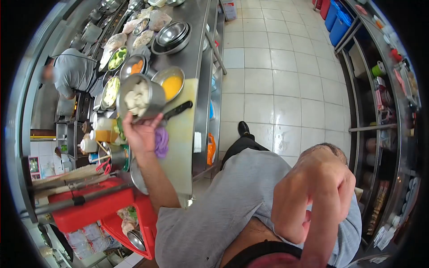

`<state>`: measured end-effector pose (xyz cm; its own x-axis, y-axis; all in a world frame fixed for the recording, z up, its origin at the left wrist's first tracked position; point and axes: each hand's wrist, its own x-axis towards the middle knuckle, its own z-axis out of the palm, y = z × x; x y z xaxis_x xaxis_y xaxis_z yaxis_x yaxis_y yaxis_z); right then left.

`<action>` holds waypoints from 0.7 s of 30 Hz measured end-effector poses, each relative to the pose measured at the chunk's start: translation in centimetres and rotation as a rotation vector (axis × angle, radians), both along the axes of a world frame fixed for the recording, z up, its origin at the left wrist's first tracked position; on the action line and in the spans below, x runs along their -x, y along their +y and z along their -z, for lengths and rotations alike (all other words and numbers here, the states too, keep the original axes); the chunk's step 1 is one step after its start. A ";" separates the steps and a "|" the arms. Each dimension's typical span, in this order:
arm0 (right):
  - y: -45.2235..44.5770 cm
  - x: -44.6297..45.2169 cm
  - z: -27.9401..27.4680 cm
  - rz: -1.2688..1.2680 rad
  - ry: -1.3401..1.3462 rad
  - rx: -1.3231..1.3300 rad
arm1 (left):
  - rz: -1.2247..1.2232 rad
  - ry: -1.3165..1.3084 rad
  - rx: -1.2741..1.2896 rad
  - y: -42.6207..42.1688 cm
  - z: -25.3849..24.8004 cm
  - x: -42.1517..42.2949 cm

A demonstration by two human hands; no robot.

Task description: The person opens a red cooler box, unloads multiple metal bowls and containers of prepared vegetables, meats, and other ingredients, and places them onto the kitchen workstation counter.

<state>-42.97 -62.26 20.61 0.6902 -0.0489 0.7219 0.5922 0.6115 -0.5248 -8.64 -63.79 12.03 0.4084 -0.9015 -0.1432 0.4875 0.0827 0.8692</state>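
My left hand (142,134) grips a deep steel pot (156,99) from its near side, tilted so its inside shows pale white chunks (136,100). Beside the pot, a metal bowl (178,72) holds bright orange-yellow liquid that looks like beaten egg. A black-handled knife (178,109) lies on the pale cutting board (178,154), its blade partly hidden. Close to my left wrist is a purple heap (161,142), blurred, perhaps cut vegetable. My right hand (315,192) is raised very near the camera, index finger stretched out, other fingers curled, with nothing visible in it.
Stacked steel bowls (172,35) and bowls of cut vegetables (118,59) crowd the steel counter (192,53). A red plastic crate (145,219) stands at the lower left. A co-worker (73,71) is across the counter. Loaded shelves (380,102) line the right, beyond the tiled floor (281,85).
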 end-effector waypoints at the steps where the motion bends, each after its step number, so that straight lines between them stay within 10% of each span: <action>1: -1.8 -0.1 0.4 -0.002 -0.012 0.010 | -0.020 -0.004 0.023 -2.4 -0.3 -0.9; 13: -23.1 -6.3 0.6 0.218 -0.497 -0.270 | -0.211 0.070 0.064 -31.4 -1.4 -9.8; 21: -40.1 -3.8 2.3 -0.137 -0.141 -0.153 | -0.516 0.056 -0.031 -45.9 2.4 -15.5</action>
<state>-39.12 -102.36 18.35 0.5910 -0.0777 0.8029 0.5588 0.7573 -0.3380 6.89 -109.66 9.62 0.7898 -0.5795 -0.2009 0.4356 0.2994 0.8489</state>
